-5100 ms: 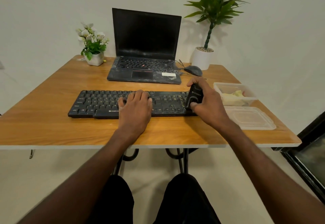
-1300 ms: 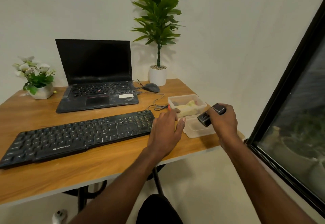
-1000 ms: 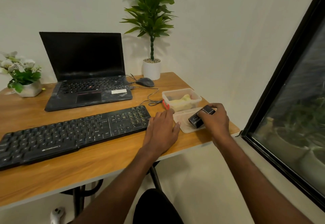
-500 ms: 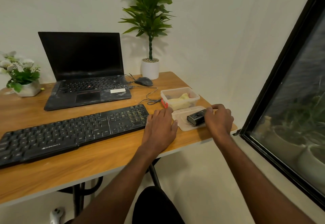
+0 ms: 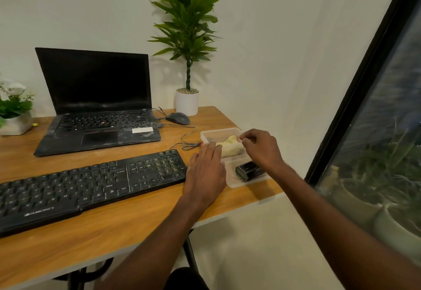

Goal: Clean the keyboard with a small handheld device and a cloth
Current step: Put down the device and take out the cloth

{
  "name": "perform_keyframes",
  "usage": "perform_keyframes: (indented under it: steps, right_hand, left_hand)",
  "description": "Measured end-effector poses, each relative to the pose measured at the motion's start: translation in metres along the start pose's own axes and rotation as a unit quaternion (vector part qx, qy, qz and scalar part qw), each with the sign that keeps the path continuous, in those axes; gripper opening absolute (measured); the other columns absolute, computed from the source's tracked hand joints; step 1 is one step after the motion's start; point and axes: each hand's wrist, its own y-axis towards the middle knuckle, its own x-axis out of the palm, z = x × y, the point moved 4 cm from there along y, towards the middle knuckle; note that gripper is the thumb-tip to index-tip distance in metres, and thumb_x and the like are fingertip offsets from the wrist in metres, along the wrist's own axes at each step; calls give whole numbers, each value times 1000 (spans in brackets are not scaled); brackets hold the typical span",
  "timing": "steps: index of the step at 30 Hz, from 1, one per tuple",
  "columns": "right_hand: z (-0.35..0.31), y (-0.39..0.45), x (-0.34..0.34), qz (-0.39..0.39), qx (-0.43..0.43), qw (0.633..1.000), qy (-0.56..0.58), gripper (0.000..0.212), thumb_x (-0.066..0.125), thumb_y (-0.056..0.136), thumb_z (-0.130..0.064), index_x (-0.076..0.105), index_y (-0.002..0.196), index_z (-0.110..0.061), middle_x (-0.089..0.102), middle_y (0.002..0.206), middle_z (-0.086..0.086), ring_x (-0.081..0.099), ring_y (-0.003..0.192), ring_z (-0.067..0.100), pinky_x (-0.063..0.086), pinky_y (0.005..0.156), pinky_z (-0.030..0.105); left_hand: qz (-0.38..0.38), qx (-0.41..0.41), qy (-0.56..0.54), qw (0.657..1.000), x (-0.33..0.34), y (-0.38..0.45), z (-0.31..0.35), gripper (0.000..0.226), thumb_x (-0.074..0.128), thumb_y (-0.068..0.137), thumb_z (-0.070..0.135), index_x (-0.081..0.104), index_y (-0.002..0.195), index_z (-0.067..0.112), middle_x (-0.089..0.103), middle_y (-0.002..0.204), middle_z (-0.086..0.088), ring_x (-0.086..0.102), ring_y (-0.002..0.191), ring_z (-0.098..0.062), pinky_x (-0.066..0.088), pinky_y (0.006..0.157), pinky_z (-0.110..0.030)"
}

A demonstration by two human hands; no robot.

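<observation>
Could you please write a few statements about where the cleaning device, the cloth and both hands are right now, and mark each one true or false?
1. The small black handheld device lies on the clear plastic lid. True.
2. The right hand holds the device. False: the hand is above the clear plastic container, apart from the device.
3. The yellow cloth sits inside the container. True.
4. The left hand rests on the keys of the black full-size keyboard. False: it lies just right of the keyboard, fingers straight, towards the container.
5. The black laptop is closed. False: its lid is up and the screen is dark.
</observation>
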Motion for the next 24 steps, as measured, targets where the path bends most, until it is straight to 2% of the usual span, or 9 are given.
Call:
perform_keyframes:
  steps: [3,7,9,11,13,15,20,22,24]
  right_hand:
    - [-7,25,7,-31,-56,995,-72,20,61,96,-18,78,107,-18,76,104,-2,69,95,16,55,85,33]
    - [-11,61,30,-108,-90,972,-186,22,58,96,-19,78,106,-16,76,111,6,68,101,26,54,86,34]
    - [-8,74,46,-177,-91,948,-250,19,60,94,-20,77,101,-24,73,117,6,66,103,27,52,84,33]
    - [-4,84,57,-213,-81,935,-273,16,68,88,-24,73,93,-37,68,122,2,62,101,24,49,81,31]
    - [-4,94,64,-212,-72,936,-272,18,81,80,-32,71,93,-39,66,122,0,61,103,23,52,84,34]
    - [-4,100,69,-214,-60,933,-284,30,88,73,-38,71,98,-33,65,116,1,63,104,25,56,90,40]
    - [-5,105,71,-228,-50,913,-335,29,76,79,-24,69,104,-11,68,101,9,65,87,27,61,84,44]
    - [-9,105,64,-193,-53,924,-326,20,73,79,-19,72,98,-12,69,95,7,65,85,27,61,82,43]
    - [-14,104,54,-129,-60,946,-290,14,75,77,-20,76,90,-18,70,98,4,65,93,27,60,83,44]
  left_hand:
    - [-5,-5,9,1000,1,-2,-1,61,42,112,33,25,168,19,16,179,-3,12,165,-22,15,133,-47]
    - [4,-5,14,1000,0,-1,-2,60,43,110,26,27,168,17,20,178,-6,15,164,-23,11,134,-44]
    - [5,-10,17,1000,-1,-2,-1,62,45,110,23,26,168,17,20,178,-5,15,164,-23,9,134,-42]
    - [5,-11,24,1000,-2,-2,0,64,47,109,21,24,169,18,18,178,-5,13,165,-23,8,134,-42]
    - [6,-8,26,1000,-1,0,0,66,49,108,21,24,169,18,18,179,-5,13,165,-22,8,135,-42]
    - [6,-6,27,1000,-1,0,-1,67,51,107,21,25,169,18,19,178,-5,15,164,-22,10,134,-43]
    - [8,-10,21,1000,-3,-2,1,66,51,106,18,28,168,18,22,178,-4,15,164,-22,7,135,-43]
    - [6,-7,26,1000,-3,-2,2,67,51,106,17,28,168,17,23,177,-5,14,165,-22,7,135,-43]
    - [14,-4,35,999,-2,-2,2,67,52,105,17,29,167,15,27,175,-7,16,164,-24,10,134,-44]
